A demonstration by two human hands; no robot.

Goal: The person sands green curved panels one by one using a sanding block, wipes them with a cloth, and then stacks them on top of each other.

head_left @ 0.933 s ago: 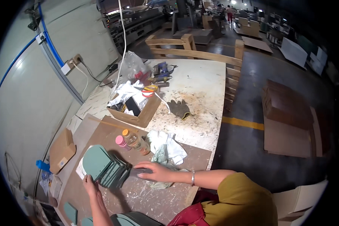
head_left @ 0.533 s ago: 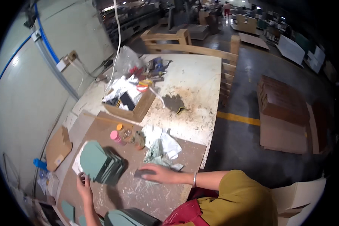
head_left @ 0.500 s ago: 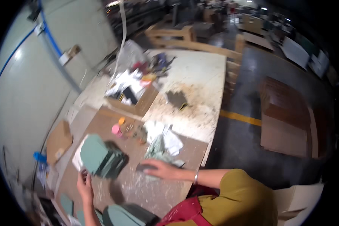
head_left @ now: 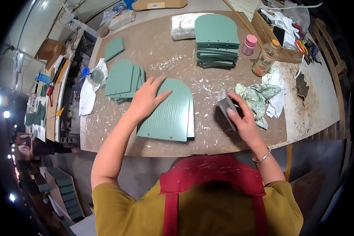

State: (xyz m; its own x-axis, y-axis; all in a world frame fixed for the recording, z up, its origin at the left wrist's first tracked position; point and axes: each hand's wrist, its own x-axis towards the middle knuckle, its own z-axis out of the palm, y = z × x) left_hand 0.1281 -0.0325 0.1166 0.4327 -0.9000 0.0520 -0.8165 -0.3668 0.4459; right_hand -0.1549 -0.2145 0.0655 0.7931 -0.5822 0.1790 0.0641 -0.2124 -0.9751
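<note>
A green panel with a rounded top and small holes along its straight edge (head_left: 171,114) lies on the brown worktable, with another piece just under its right side. My left hand (head_left: 147,98) rests on its upper left part, fingers spread. Held upright above the board, to the panel's right, is a grey sanding block (head_left: 225,105) gripped by my right hand (head_left: 244,121). Smaller green panels (head_left: 120,80) are piled by my left hand, and one more green piece (head_left: 114,48) lies behind them. A taller stack of green panels (head_left: 217,33) stands at the back.
Right of the tall stack stand a pink bottle (head_left: 249,45) and an orange-capped bottle (head_left: 265,59). Crumpled cloths (head_left: 257,96) lie beside my right hand. A blue-capped bottle (head_left: 95,76) is at the left edge; a filled carton (head_left: 290,55) sits back right. Another person (head_left: 35,146) is far left.
The view has swung round to face the table squarely. My left hand has left the tall stack's side and is now on a green panel. My right hand has lifted the sanding block off the board.
</note>
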